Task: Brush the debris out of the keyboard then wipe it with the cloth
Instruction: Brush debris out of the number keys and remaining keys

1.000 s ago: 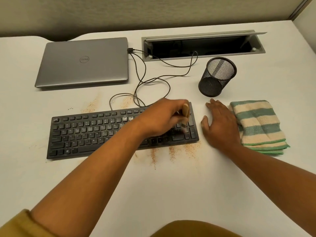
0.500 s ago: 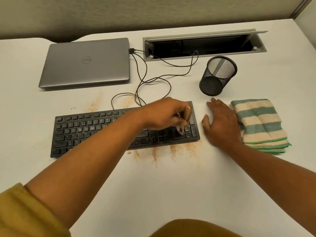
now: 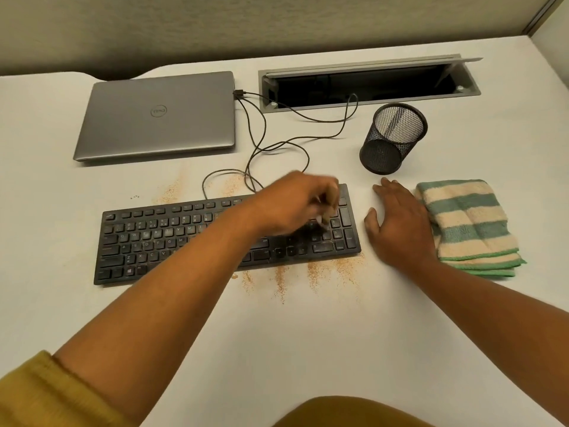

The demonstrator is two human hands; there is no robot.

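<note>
A black keyboard (image 3: 160, 238) lies across the white desk. My left hand (image 3: 292, 201) reaches over its right end and grips a small wooden-handled brush (image 3: 328, 208), bristles down on the number-pad keys; hand and brush are blurred. Orange-brown debris (image 3: 311, 272) streaks the desk along the keyboard's front edge, with more debris behind it. My right hand (image 3: 397, 223) rests flat on the desk just right of the keyboard, fingers straight, its outer edge against the folded green-and-cream striped cloth (image 3: 468, 223).
A shut silver laptop (image 3: 157, 115) lies at the back left, with cables (image 3: 277, 140) looping from it toward the keyboard and the open cable tray (image 3: 369, 84). A black mesh pen cup (image 3: 391, 137) lies tipped behind my right hand.
My left hand has moved the brush slightly up and back over the keyboard's right end. The right hand and cloth have stayed put.
</note>
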